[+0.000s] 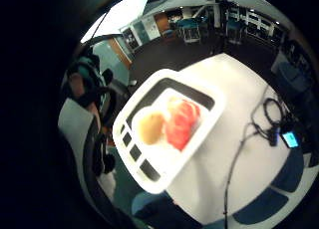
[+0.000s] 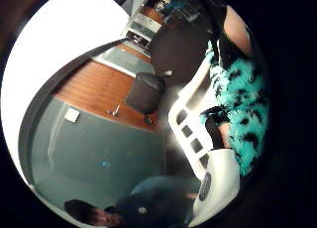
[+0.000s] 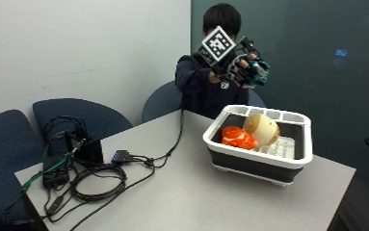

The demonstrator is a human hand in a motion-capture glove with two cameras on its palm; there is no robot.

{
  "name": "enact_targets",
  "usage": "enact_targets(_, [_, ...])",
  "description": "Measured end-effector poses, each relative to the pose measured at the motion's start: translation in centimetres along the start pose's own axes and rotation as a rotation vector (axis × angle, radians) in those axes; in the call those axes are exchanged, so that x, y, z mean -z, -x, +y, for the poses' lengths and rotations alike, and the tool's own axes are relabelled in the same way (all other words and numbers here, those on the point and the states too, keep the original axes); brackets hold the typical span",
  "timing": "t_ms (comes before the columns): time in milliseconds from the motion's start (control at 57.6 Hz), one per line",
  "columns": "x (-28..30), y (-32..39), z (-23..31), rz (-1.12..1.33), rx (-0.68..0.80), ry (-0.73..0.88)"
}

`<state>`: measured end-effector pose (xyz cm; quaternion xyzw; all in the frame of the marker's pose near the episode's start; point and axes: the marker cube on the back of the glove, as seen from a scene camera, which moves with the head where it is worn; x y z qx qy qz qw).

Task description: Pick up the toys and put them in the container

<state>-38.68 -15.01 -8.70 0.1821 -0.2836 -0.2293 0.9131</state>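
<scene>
Turquoise plush toy [image 3: 258,72] gripped in gloved right hand [image 3: 242,67] fingers, raised above container [image 3: 259,153].

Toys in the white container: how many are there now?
2: an orange toy and a cream round toy beside it, both inside the white container. Others may hide below.

Teal and black fuzzy toy [image 2: 241,106] filling the right of the frame, white slotted container rim [image 2: 190,134] just beside it at centre right, dark office chair [image 2: 144,92] at centre, wood panel wall [image 2: 96,91] centre left.
</scene>
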Motion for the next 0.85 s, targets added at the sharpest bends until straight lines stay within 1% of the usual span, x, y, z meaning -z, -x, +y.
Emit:
enact_targets(87, [-4.4,-0.3,-2.3,-0.012,-0.003,0.007])
enact_targets(139, [-6.7,-1.2,-3.2,0.009,-0.014,0.083])
enact_targets(208, [-9.0,-1.6,-2.8,0.039,-0.084,0.223])
enact_targets(260, [-9.5,-1.9,-2.2,0.046,-0.105,0.258])
enact_targets(347, [-8.7,-2.3,-1.3,0.053,-0.094,0.257])
enact_targets(434, [-7.1,-2.5,0.3,0.041,-0.086,0.293])
enact_targets(556, [-4.0,-3.2,2.4,-0.021,-0.028,0.339])
enact_targets(729, [-0.3,-4.5,8.3,-0.058,0.026,0.394])
enact_targets(851, [1.0,-5.5,13.5,-0.088,0.059,0.408])
